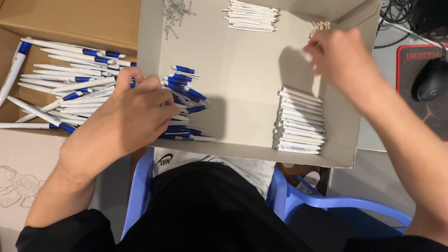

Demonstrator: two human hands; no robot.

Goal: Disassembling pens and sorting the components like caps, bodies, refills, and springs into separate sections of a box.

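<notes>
Grey tray on lap, blue chair beneath. Left hand closed on blue clips; right hand blurred, grip unclear, above white barrels.

Bare hands, bare forearms, dark clothing

The left hand and the right hand are both ungloved, with no ring, watch or band showing on either wrist. Both forearms are uncovered well up their length. A black sleeve begins high on the left arm, at the near left edge of the view; a strip of the same black cloth shows at the near right corner. Black fabric covers the lap in the near middle, smooth and unpatterned. Above it lies a light grey garment bearing a small dark printed logo towards its left side.
</notes>
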